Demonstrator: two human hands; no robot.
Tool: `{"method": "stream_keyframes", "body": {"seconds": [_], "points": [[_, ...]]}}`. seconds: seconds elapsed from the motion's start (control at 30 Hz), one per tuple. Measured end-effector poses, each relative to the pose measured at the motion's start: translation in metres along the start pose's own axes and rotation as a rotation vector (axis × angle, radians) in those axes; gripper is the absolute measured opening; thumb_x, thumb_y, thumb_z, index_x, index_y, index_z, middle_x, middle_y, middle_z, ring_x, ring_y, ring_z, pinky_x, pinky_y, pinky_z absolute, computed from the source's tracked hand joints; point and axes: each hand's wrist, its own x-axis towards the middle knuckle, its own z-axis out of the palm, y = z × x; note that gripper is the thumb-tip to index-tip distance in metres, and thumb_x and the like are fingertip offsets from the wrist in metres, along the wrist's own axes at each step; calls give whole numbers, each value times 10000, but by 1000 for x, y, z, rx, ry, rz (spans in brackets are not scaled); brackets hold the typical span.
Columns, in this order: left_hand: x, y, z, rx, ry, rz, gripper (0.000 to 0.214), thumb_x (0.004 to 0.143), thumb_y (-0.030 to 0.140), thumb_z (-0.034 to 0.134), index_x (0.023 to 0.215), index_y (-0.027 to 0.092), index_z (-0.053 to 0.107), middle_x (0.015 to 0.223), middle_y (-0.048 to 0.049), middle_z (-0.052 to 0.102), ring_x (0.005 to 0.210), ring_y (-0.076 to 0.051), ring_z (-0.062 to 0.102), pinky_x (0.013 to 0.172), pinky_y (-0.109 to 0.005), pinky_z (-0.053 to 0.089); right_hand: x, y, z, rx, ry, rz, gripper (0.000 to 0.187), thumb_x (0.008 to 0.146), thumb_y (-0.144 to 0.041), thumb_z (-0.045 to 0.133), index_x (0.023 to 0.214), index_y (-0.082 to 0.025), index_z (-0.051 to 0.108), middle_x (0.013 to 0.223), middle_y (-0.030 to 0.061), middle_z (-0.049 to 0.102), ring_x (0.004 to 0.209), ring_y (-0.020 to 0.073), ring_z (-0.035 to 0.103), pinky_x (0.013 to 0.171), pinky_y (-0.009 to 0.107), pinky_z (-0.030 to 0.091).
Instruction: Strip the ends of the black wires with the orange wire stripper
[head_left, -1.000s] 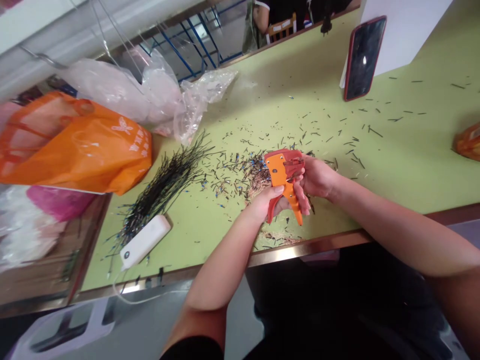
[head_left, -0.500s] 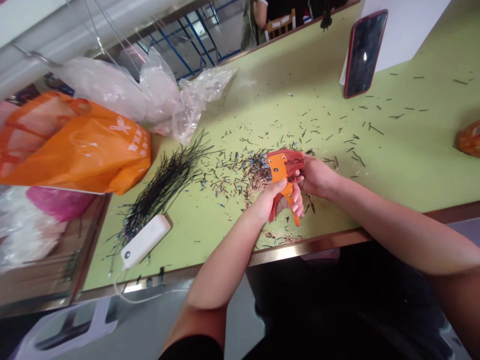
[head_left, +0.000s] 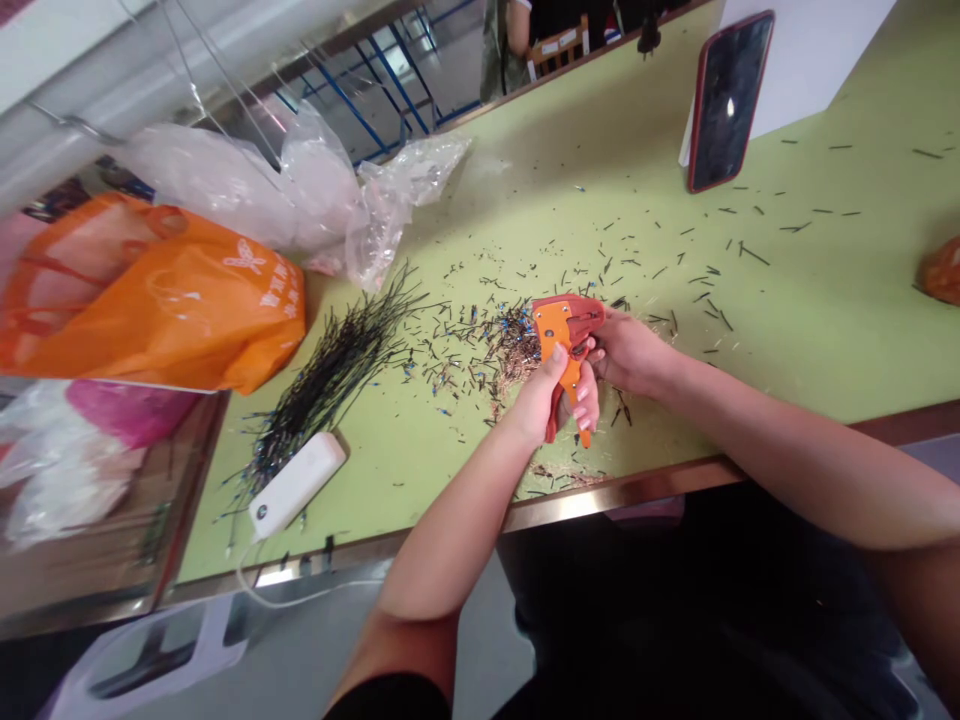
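Observation:
My left hand (head_left: 546,400) is wrapped round the handles of an orange and red wire stripper (head_left: 564,335), squeezing them together above the green table (head_left: 787,300). My right hand (head_left: 630,350) is pinched at the tool's jaws from the right; what it holds there is too small to make out. A heap of cut wire bits with blue ends (head_left: 487,350) lies just left of the tool. A bundle of long dark wires (head_left: 330,375) lies further left.
An orange plastic bag (head_left: 180,300) and clear plastic bags (head_left: 300,190) sit at the table's left. A white power bank (head_left: 296,483) lies near the front edge. A red-cased phone (head_left: 726,100) leans against a white box (head_left: 810,50). Another person sits at the far edge.
My left hand has squeezed the stripper's handles closer together. Both hands and the tool stayed in about the same place.

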Motion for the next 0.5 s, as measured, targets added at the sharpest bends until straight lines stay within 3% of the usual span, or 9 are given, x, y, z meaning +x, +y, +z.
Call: {"method": "stream_keyframes", "body": {"seconds": [0.13,0.33,0.5], "points": [[4,1,4,-12,8,-8,775,787,946,623,584,216,459,416,66,386,319,-93,411,385,-256,446,0,0,4,-1,55,15,233,926,11,521,816,-153,644,603,-46,520,477,47,409,455,131,338],[5,4,4,-50,20,-10,774,816,942,591,573,214,487,416,57,387,326,-95,411,395,-260,449,-1,-5,4,62,77,21,222,988,-23,537,849,-157,646,609,-51,522,490,50,449,473,120,393],[0,15,-4,-91,95,19,764,907,904,494,714,179,636,580,-27,605,533,-177,648,597,-345,595,-2,-29,-3,123,130,-118,293,1125,-225,500,868,-173,629,707,-52,591,504,25,487,481,109,421]]}}
